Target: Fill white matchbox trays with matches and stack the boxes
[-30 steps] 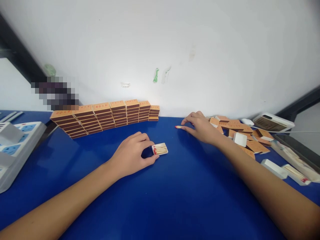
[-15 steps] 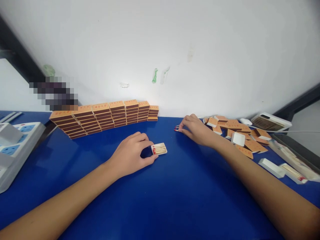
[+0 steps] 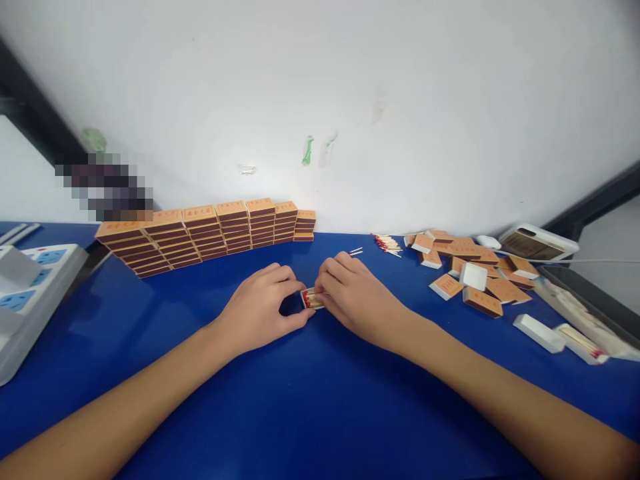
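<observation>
We see a small white match tray (image 3: 311,298) lying flat on the blue table (image 3: 320,400), right between the two hands. The left hand (image 3: 260,310) curls around the tray's left end, with the thumb at the near edge and the fingers at the far edge, pinching it in a narrow grip. The right hand (image 3: 353,297) lies over the tray's right part and hides most of it, so only the red match heads at the left end show. The right hand's fingers are bent close together on the tray, but we cannot tell if they hold matches. The two hands almost touch above the tray. Near our side of the hands the table is bare and wide, with lots of room. Just past the right fingers two loose matches (image 3: 356,252) lie on the table. A bit farther to the right of them sits a little pile of matches (image 3: 386,243) close to the wall. Farther right lies a messy heap of orange matchboxes (image 3: 470,267) and some white trays (image 3: 539,333), well apart from the hands. Beyond the left fingers, neat stacks of orange matchboxes (image 3: 210,230) stand in a row against the white wall (image 3: 320,100). Far to the left of the left hand a white power strip (image 3: 30,293) rests at the table's edge. A phone (image 3: 537,243) lies at the far right by the wall.
</observation>
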The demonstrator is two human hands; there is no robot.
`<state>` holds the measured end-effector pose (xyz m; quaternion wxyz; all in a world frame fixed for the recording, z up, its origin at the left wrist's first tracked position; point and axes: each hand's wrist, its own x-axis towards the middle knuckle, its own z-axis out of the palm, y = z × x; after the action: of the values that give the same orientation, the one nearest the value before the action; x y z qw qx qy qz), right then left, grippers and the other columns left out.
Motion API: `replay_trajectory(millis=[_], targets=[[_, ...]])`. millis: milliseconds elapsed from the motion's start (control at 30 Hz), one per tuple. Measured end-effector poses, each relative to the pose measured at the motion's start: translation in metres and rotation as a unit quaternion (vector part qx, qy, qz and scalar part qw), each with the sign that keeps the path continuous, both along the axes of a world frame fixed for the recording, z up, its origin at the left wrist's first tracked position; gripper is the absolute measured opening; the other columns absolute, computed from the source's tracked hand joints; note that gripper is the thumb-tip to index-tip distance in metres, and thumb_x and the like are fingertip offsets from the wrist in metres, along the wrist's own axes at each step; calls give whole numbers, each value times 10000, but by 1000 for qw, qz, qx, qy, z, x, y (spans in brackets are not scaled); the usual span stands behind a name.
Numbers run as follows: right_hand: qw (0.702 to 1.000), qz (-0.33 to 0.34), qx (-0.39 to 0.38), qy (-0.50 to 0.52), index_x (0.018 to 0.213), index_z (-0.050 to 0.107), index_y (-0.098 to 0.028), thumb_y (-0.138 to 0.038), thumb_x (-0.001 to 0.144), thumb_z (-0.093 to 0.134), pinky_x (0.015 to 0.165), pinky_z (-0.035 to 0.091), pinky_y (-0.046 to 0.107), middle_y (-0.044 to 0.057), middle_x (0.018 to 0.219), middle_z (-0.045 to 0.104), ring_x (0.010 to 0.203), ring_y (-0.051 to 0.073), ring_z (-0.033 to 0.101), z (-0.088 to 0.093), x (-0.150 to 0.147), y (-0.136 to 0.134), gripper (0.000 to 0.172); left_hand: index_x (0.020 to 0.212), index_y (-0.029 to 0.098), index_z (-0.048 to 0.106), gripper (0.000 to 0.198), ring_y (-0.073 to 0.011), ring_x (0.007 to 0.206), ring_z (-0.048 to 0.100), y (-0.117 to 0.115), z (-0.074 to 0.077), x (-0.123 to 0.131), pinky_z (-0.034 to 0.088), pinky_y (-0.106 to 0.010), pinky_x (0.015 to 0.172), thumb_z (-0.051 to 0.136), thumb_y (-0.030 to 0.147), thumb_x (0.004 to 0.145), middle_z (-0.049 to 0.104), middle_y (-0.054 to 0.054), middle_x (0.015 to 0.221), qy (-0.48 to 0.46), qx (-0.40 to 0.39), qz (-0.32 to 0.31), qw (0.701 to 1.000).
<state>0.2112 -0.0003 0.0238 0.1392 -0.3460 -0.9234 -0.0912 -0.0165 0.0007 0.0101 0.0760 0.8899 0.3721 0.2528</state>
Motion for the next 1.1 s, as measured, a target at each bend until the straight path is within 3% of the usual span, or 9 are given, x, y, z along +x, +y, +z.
replay_trajectory(millis=[133, 233, 400, 533, 700, 900, 1100], targets=[[998, 6, -25, 66, 1000, 675, -182, -230, 1076, 502, 844, 456, 432, 123, 1019, 651, 941, 271, 497, 3, 13, 12, 195, 1103, 202, 781, 260, -234, 909, 622, 0, 1, 0, 548, -394, 797, 732, 409, 953, 700, -62, 982, 6, -9, 3, 1000], [994, -26, -13, 107, 1011, 686, -189, -219, 1057, 525, 879, 474, 450, 124, 1003, 666, 976, 288, 528, 2, 40, 37, 170, 1118, 201, 783, 272, -233, 908, 624, 0, 1, 0, 546, -392, 789, 743, 409, 947, 704, -64, 999, 7, -12, 6, 1000], [988, -115, -35, 100, 1040, 713, -200, -283, 995, 639, 928, 484, 501, 137, 1030, 682, 1018, 326, 545, -16, 95, 85, 120, 1142, 194, 789, 292, -223, 894, 622, -1, 3, 0, 535, -375, 747, 739, 410, 952, 706, -63, 1010, 6, -24, 6, 1000], [985, -123, -70, 95, 955, 701, -220, -300, 997, 606, 918, 483, 495, 130, 1009, 671, 1017, 321, 550, -27, 112, 100, 131, 1144, 185, 786, 306, -223, 901, 621, 0, 1, 0, 537, -377, 752, 733, 421, 957, 704, -65, 1014, 5, -18, 3, 1000], [988, -103, -75, 91, 929, 670, -200, -264, 1005, 557, 932, 473, 491, 140, 1012, 660, 1005, 315, 539, -26, 101, 95, 151, 1138, 185, 786, 306, -225, 907, 621, -1, 1, -1, 540, -384, 768, 732, 427, 958, 701, -65, 1013, 8, -17, 4, 1000], [993, -52, -61, 85, 971, 653, -193, -242, 1065, 477, 879, 461, 432, 131, 1019, 652, 986, 288, 528, -2, 68, 61, 205, 1138, 182, 787, 302, -221, 899, 621, -1, 2, -1, 538, -381, 776, 743, 414, 950, 702, -58, 1004, 6, -18, 4, 1000], [998, -22, 50, -42, 958, 660, -155, -214, 1092, 471, 814, 391, 400, 131, 994, 642, 920, 273, 480, 11, 29, 19, 239, 1115, 179, 790, 278, -222, 894, 619, 0, 1, 0, 535, -386, 787, 747, 395, 944, 696, -55, 984, 2, -9, 1, 1000]])
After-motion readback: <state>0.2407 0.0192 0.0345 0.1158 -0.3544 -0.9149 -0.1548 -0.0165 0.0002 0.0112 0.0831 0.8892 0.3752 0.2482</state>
